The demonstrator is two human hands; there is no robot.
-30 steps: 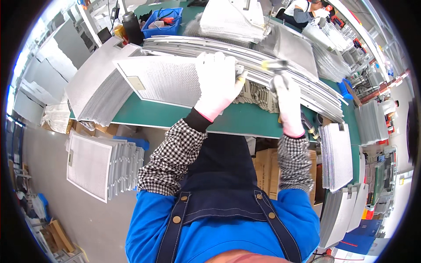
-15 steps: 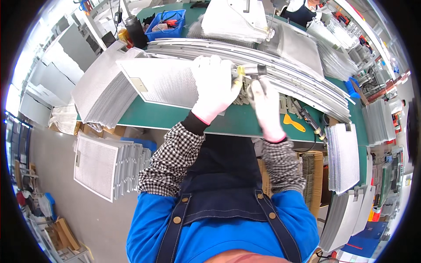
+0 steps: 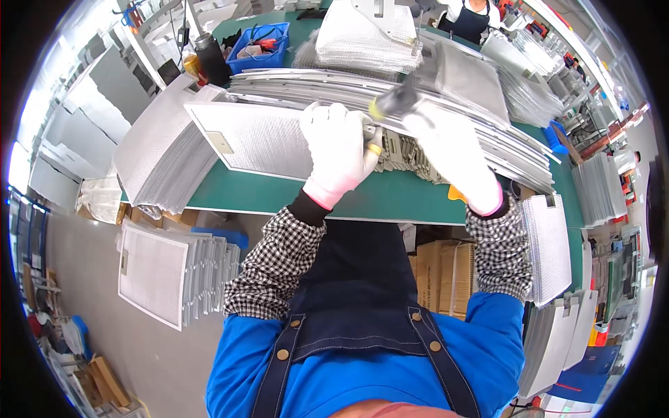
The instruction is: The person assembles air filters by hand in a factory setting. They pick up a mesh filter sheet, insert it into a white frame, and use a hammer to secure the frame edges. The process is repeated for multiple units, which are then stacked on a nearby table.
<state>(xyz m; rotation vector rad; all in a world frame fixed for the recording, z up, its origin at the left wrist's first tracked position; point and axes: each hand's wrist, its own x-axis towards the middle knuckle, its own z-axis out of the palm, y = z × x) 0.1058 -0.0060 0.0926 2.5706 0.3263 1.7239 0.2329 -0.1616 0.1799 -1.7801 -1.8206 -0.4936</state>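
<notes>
My left hand (image 3: 336, 148), in a white glove, is closed round the right end of a framed metal mesh panel (image 3: 258, 139). The panel is tilted above the bench, with a small plate in its left edge. Something yellow shows at the left fingers; what it is I cannot make out. My right hand (image 3: 453, 143), also gloved, grips a hammer (image 3: 396, 102) with a dark head and a yellow face. Motion blurs the hammer, and the glove hides its handle. Its head is above and right of my left hand. Under it lies a heap of small metal pieces (image 3: 404, 152).
Long metal strips (image 3: 481, 139) lie across the green bench (image 3: 279, 191). Stacked mesh panels (image 3: 164, 153) stand at the left, more (image 3: 547, 244) at the right. A blue bin (image 3: 261, 49) is at the back. An orange scraper (image 3: 456, 194) is partly covered by my right arm. A co-worker (image 3: 470, 17) stands far off.
My right hand has moved to the right with the hammer, whose head has swung round so its yellow face points left. My left hand stays on the mesh panel, almost in place.
</notes>
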